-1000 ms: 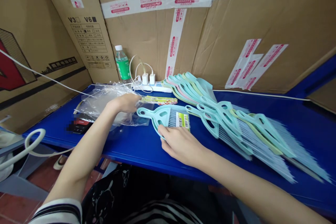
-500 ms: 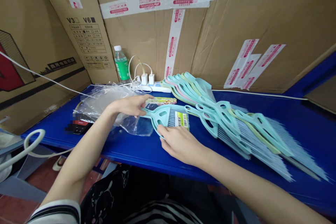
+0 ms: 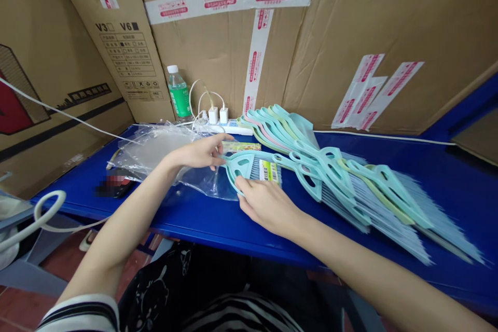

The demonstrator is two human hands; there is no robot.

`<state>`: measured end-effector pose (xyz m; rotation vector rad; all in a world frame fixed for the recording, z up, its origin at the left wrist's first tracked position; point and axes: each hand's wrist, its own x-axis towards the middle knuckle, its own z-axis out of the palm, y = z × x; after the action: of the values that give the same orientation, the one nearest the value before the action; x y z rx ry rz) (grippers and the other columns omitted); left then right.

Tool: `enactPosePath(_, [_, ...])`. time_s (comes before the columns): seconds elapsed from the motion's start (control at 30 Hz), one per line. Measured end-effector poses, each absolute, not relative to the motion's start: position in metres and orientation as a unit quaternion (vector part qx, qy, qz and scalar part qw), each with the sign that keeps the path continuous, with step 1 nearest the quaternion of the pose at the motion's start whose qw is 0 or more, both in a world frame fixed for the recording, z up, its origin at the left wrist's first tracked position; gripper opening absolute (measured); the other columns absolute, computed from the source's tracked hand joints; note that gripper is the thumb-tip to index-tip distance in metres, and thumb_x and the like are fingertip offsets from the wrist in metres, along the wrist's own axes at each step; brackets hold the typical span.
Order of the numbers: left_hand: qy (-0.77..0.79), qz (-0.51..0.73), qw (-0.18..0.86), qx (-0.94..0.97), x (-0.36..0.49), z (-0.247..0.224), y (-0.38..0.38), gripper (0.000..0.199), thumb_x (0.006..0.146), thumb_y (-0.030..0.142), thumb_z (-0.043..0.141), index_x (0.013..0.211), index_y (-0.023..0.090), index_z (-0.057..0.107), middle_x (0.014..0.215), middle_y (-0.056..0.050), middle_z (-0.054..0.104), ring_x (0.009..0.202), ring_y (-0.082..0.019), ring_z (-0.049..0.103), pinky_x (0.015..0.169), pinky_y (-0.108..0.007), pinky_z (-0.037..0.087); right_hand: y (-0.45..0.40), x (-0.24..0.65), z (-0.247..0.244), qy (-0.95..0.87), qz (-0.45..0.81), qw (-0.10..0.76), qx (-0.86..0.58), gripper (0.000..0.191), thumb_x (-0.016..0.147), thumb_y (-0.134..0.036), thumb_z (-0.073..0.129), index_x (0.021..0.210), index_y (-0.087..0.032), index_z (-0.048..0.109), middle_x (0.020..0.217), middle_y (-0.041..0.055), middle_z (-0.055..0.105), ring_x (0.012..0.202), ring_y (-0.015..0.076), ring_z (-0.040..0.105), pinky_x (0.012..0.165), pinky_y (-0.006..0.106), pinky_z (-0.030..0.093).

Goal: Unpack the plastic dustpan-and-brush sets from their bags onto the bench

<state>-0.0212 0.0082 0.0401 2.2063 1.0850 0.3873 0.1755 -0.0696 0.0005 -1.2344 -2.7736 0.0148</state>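
Note:
My right hand (image 3: 268, 205) is closed on the near edge of a teal hand brush (image 3: 238, 166), which has grey bristles and a yellow-green and white label (image 3: 268, 171). The brush's handle points left into the mouth of a clear plastic bag (image 3: 194, 179). At that mouth, my left hand (image 3: 200, 153) has its fingers bent around the bag's edge, beside the handle end. The fingers hide part of the handle. To the right lies a pile of more hand brushes (image 3: 330, 181), mostly teal with some green ones, bristles toward the right.
Dustpans (image 3: 284, 122) in teal, pink and green lie stacked at the back. Behind them are a white power strip (image 3: 233, 128) with chargers and a green-labelled bottle (image 3: 179, 94). A dark object (image 3: 116, 184) lies left on the blue table (image 3: 187, 220). Cardboard (image 3: 218, 57) walls the back.
My left hand has shifted slightly right, and the bag's edge has come right with it, over the brush handle. My right hand keeps its hold on the brush.

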Motion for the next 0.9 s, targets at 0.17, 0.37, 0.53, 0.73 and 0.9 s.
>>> enactPosePath(0.17, [0.345,0.144,0.351,0.859,-0.012,0.029,0.009,0.052,0.083,0.019,0.057,0.133,0.019,0.042,0.081,0.003,0.051,0.055,-0.008,0.055,0.057,-0.025,0.049,-0.070,0.176,-0.002,-0.921,0.013,0.059,-0.385,0.015,0.090,-0.013,0.044,0.102,-0.015,0.052,0.080,0.0055,0.066,0.071,0.0217,0.064,0.053,0.031,0.030])
enactPosePath(0.37, [0.322,0.099,0.208,0.918,-0.027,0.046,0.009,0.035,0.086,0.029,0.056,0.119,0.018,0.056,0.096,-0.004,0.061,0.079,-0.014,0.057,0.070,-0.025,0.047,-0.073,0.177,0.001,-0.926,0.024,0.041,-0.375,0.015,0.091,-0.015,0.047,0.105,-0.015,0.053,0.077,0.0048,0.066,0.068,0.0204,0.063,0.052,0.030,0.029])
enactPosePath(0.53, [0.467,0.038,0.055,0.882,-0.034,0.053,0.012,0.038,0.086,0.023,0.048,0.122,0.014,0.056,0.088,-0.005,0.064,0.077,-0.017,0.059,0.072,-0.028,0.046,-0.067,0.188,0.014,-0.913,-0.012,0.094,-0.396,0.017,0.096,-0.027,0.045,0.094,-0.017,0.059,0.076,0.0044,0.067,0.070,0.0206,0.061,0.058,0.030,0.033])
enactPosePath(0.73, [0.521,-0.039,-0.058,0.851,-0.016,0.046,0.010,0.038,0.086,0.015,0.042,0.119,0.013,0.060,0.112,-0.014,0.064,0.096,-0.024,0.063,0.081,-0.034,0.046,-0.036,0.229,0.024,-0.861,-0.182,0.126,-0.459,0.022,0.087,-0.017,0.050,0.103,-0.016,0.065,0.102,0.0125,0.070,0.100,0.0297,0.056,0.084,0.040,0.038])
enactPosePath(0.9, [0.521,-0.026,-0.055,0.851,-0.012,0.047,0.007,0.039,0.085,0.014,0.041,0.118,0.014,0.061,0.097,-0.010,0.067,0.089,-0.023,0.064,0.079,-0.033,0.047,-0.027,0.235,0.016,-0.863,-0.213,0.022,-0.458,0.038,0.078,0.000,0.047,0.104,-0.018,0.067,0.102,0.0099,0.071,0.103,0.0286,0.057,0.100,0.049,0.030])
